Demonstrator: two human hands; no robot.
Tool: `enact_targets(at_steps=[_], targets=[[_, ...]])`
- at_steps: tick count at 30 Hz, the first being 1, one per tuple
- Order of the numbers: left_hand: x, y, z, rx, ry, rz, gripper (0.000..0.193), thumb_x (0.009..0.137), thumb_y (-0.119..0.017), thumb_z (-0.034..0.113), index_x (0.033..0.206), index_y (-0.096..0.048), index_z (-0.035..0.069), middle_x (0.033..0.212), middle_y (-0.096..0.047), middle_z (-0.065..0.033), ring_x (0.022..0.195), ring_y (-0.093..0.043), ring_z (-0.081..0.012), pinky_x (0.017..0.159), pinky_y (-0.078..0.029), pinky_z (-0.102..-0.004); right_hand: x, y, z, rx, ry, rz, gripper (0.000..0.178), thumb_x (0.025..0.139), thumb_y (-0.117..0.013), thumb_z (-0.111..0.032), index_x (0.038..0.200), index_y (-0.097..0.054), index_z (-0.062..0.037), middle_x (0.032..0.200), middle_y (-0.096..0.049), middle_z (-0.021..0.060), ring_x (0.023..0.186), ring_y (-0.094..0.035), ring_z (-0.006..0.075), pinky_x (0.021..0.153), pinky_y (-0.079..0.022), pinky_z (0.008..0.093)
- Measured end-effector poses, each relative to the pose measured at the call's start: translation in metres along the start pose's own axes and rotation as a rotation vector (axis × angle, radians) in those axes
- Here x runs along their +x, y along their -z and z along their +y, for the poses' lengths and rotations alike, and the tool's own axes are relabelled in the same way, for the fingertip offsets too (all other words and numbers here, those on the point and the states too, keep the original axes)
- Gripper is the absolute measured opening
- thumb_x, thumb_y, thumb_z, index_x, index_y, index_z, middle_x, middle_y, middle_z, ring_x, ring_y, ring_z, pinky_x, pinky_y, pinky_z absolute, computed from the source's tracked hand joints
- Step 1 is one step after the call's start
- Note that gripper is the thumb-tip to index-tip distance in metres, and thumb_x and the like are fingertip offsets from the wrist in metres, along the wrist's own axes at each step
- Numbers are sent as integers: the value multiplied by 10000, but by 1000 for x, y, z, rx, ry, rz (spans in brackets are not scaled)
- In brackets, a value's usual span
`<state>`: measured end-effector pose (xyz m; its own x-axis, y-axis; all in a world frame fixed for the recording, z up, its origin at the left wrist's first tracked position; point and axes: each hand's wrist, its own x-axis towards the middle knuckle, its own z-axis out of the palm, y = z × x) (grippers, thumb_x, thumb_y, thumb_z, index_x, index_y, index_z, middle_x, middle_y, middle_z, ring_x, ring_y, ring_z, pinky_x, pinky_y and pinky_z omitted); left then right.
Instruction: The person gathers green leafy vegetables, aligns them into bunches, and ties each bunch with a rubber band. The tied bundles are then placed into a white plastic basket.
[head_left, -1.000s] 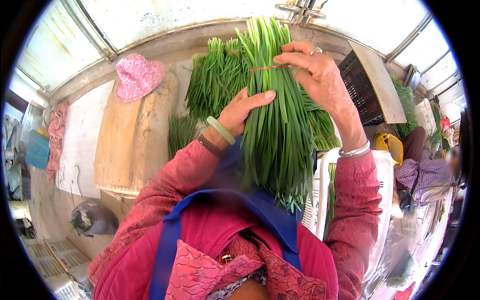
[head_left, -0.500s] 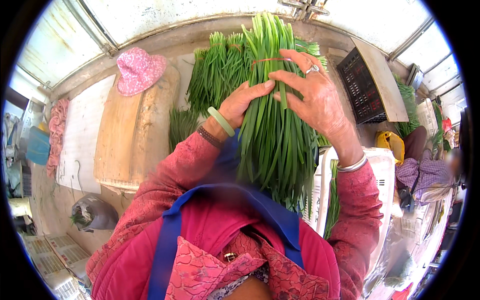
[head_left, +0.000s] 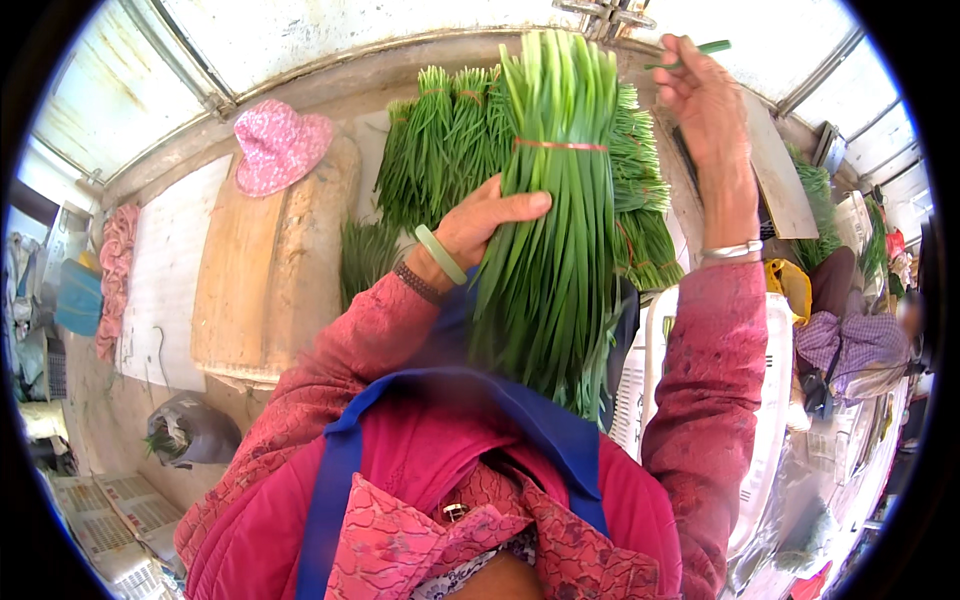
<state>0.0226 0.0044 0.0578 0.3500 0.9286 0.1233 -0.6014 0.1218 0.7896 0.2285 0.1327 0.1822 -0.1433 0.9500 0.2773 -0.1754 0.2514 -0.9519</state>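
We've got the bunch of green leaves (head_left: 555, 250) held up centre view, in front of the chest, pale cut ends up, dark tips hanging down toward the blue apron (head_left: 470, 385). Red band (head_left: 562, 145) wraps it in the upper part, above the thumb. Our left hand (head_left: 485, 220) is closed around the bunch's left side: thumb across the front, fingers behind and hidden from us. Our right hand (head_left: 705, 105) is off to the upper right, apart from the bunch, fingertips pinched on a short leaf piece (head_left: 714, 46); grip narrow. Green bangle (head_left: 441, 255) on our left wrist, silver bangle (head_left: 732, 250) on the right. Behind the bunch we have more banded bunches: upright-looking ones (head_left: 430, 150) to the left, others (head_left: 645, 180) to the right. Loose-looking greens (head_left: 365, 258) lie near the left wrist. Further left: wooden board (head_left: 235, 285) with a pink hat (head_left: 280, 145) at its far end, then a white sheet (head_left: 160, 300) and pink cloth (head_left: 116, 280). White basket (head_left: 778, 390) sits by our right forearm, yellow bag (head_left: 792, 290) just beyond. Far right, another person in a checked sleeve (head_left: 865, 345).
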Motion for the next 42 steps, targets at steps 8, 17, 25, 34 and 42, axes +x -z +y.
enact_targets(at_steps=[8, 17, 25, 34, 42], targets=[[20, 67, 67, -266, -340, 373, 353, 897, -673, 262, 1166, -601, 46, 1097, -664, -93, 946, -662, -220, 835, -562, -359, -55, 67, 56, -760, -302, -308, 280, 894, -624, -245, 908, -688, 27, 735, -665, 77, 555, -622, 135, 496, -488, 257], [9, 125, 78, -388, -583, 671, 305, 911, -662, 254, 1132, -611, 49, 1101, -652, -88, 992, -625, -258, 881, -525, -422, -91, 61, 7, -1293, -171, -392, 264, 837, -622, -202, 951, -667, 32, 721, -653, 106, 605, -641, 160, 552, -497, 311], [11, 115, 56, -490, -499, 718, 334, 901, -670, 302, 1135, -618, 69, 1144, -646, -88, 1045, -601, -294, 939, -484, -476, -123, -23, -17, -584, 173, -228, 162, 894, -619, -105, 1001, -692, -7, 751, -653, 49, 605, -569, 84, 540, -456, 222], [20, 87, 45, -491, -502, 685, 369, 891, -678, 334, 1152, -618, 81, 1170, -642, -78, 1068, -594, -289, 955, -472, -465, -92, -52, 23, -1090, 200, -225, 262, 887, -580, -269, 836, -703, -44, 772, -675, 168, 736, -645, 378, 698, -514, 438], [19, 85, 40, -463, -511, 617, 412, 888, -679, 354, 1186, -604, 81, 1194, -632, -72, 1082, -591, -277, 962, -472, -445, -65, -56, 64, -1046, 274, -185, 267, 850, -630, -296, 842, -705, -39, 745, -655, 198, 699, -647, 377, 666, -511, 434]])
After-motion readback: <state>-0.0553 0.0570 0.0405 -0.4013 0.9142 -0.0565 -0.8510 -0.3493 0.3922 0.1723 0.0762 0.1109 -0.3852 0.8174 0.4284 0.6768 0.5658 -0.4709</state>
